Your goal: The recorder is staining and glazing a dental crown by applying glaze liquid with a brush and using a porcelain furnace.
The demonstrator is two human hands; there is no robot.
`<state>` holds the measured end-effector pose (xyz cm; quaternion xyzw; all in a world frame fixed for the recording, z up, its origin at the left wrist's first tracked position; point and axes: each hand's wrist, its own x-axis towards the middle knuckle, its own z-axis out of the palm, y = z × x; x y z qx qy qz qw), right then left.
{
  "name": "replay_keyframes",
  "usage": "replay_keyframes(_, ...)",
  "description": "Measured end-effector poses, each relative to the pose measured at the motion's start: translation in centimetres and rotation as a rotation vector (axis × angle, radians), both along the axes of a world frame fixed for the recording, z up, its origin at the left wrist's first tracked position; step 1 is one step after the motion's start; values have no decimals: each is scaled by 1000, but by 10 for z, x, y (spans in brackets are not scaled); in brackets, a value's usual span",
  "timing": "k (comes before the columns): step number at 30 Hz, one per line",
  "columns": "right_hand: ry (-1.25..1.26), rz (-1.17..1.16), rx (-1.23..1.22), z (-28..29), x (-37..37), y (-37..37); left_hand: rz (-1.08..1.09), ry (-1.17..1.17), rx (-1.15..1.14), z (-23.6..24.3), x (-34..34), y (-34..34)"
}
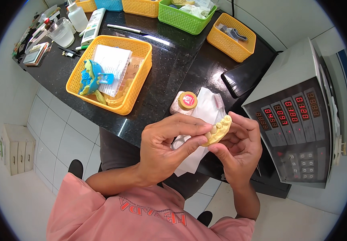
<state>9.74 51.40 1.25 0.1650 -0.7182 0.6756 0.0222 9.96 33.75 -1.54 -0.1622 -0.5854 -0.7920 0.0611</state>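
Note:
A yellow plaster dental model (217, 134) with a row of teeth is held up between my two hands, above the near edge of the black counter. My left hand (173, 142) pinches at its left end, thumb and forefinger close together on a tooth. My right hand (240, 146) grips the model's right end and base between thumb and fingers. Beneath lies a white paper napkin (203, 105). A pink-bristled brush (219, 101) rests on its far right side. Left of it stands a small jar with a gold lid (187, 100). Whether a separate piece sits in my left fingertips is hard to see.
A yellow basket (135, 94) holds a blue impression tray (91, 78) and papers. Right of my hands stands a control unit with red digits (288, 132). A black phone (242, 82), a white pen (124, 28), a green basket (185, 22) and another yellow basket (221, 46) lie farther back.

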Motion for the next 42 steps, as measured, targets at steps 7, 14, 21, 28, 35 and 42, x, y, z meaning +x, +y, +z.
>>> replay_keyframes(7, -12, -2, -4, 1, 1, 1, 19, -41, 45, 0, 2, 2)
replay_keyframes(14, -65, -20, -79, 0, 1, 0, 26, 23, -19, -1, 3, 1)
replay_keyframes(21, -276, -12, -248, -1, -3, 0, 18, 58, -44, -2, 3, 0)
replay_keyframes(28, -406, 26, -348, -1, -5, 1, 33, 38, -58, 0, 3, 2)
replay_keyframes(35, -335, -8, -278, -1, -3, 0, 26, 33, -65, -2, 2, 1)
replay_keyframes(42, -207, -76, -246, 0, 0, -3, -8, 35, -33, -2, 2, 3)
